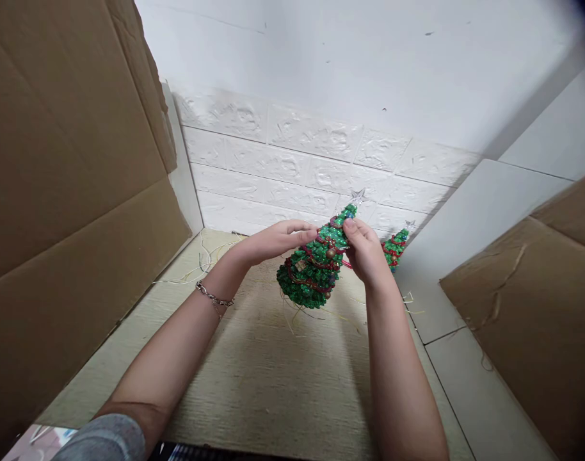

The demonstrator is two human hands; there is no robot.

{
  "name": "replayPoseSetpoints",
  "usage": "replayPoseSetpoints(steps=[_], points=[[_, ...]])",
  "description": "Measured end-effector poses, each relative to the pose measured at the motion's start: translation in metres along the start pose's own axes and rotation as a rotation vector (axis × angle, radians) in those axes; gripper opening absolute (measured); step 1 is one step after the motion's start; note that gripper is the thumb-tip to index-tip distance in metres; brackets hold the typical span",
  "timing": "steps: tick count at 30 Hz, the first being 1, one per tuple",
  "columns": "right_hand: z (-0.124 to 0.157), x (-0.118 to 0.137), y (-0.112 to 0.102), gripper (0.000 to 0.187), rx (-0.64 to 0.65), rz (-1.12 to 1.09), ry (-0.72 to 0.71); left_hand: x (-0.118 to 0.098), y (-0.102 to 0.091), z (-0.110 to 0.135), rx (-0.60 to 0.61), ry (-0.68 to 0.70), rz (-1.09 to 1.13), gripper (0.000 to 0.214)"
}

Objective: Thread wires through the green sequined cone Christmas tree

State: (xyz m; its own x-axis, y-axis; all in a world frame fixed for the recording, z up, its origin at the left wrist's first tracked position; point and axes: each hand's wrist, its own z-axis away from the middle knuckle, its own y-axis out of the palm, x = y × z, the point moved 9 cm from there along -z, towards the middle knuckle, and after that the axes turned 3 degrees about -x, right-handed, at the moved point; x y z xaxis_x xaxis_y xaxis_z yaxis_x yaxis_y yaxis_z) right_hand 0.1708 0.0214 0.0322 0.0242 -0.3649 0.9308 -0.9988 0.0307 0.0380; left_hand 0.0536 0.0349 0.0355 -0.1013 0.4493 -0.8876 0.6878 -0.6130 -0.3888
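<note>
Both my hands hold a green beaded Christmas tree in the air, tilted with its tip toward the upper right. Its body is wound with dark red beaded garland, and a clear star sits on its tip. My left hand grips the tree's side with curled fingers, and a chain bracelet circles that wrist. My right hand pinches the upper part of the tree. Just beyond that hand stands a smaller beaded tree, partly hidden behind it. Thin loose wires hang from under the held tree.
Brown cardboard panels rise on the left, and another on the right. Behind is a white brick-textured wall. Below lies a pale woven mat, with a tangle of thin wires at its far left.
</note>
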Motion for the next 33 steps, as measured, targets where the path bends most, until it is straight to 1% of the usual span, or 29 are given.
replayPoseSetpoints(steps=[2,4,6,10,12,14,17,21,24,27,29,30,31,32,33], points=[[0.002,-0.001,-0.001,0.039,-0.001,-0.037,0.036,0.002,-0.006,0.003,-0.050,-0.050,0.025,0.051],[0.003,-0.001,-0.002,0.041,-0.015,-0.049,0.063,0.005,-0.007,0.004,-0.062,-0.093,0.035,0.054],[0.004,-0.001,-0.002,0.041,-0.032,-0.054,0.076,0.005,0.000,0.004,-0.005,-0.091,0.045,0.056],[0.003,-0.001,-0.003,0.040,-0.055,-0.072,0.076,-0.002,0.023,0.003,0.185,-0.008,0.102,0.054],[0.002,-0.002,-0.002,0.040,-0.050,-0.082,0.075,-0.004,0.030,0.003,0.225,0.008,0.136,0.055],[0.002,-0.002,-0.002,0.040,-0.042,-0.095,0.070,-0.004,0.034,0.002,0.227,-0.002,0.167,0.055],[0.004,0.003,-0.004,0.040,-0.060,-0.083,0.045,-0.003,0.035,0.002,0.200,-0.013,0.209,0.055],[0.008,0.014,-0.004,0.041,-0.097,-0.023,-0.012,-0.002,0.032,0.000,0.126,-0.020,0.240,0.057],[0.006,0.016,-0.003,0.047,-0.113,0.002,-0.032,-0.001,0.025,-0.002,0.032,-0.020,0.212,0.059],[-0.005,0.000,-0.009,0.057,-0.132,-0.037,-0.037,-0.003,0.013,-0.001,-0.034,-0.023,0.146,0.058],[-0.014,-0.021,-0.020,0.060,-0.180,-0.043,-0.029,-0.006,-0.003,0.002,-0.111,-0.025,0.093,0.059],[-0.017,-0.035,-0.028,0.057,-0.242,-0.004,-0.013,-0.008,-0.014,0.005,-0.168,-0.027,0.062,0.060],[-0.020,-0.052,-0.034,0.054,-0.288,0.073,0.039,-0.011,-0.026,0.009,-0.236,-0.030,0.028,0.062],[-0.022,-0.070,-0.037,0.050,-0.307,0.188,0.117,-0.015,-0.040,0.016,-0.316,-0.030,-0.013,0.065],[-0.024,-0.084,-0.032,0.046,-0.253,0.325,0.161,-0.020,-0.056,0.024,-0.409,-0.033,-0.068,0.068]])
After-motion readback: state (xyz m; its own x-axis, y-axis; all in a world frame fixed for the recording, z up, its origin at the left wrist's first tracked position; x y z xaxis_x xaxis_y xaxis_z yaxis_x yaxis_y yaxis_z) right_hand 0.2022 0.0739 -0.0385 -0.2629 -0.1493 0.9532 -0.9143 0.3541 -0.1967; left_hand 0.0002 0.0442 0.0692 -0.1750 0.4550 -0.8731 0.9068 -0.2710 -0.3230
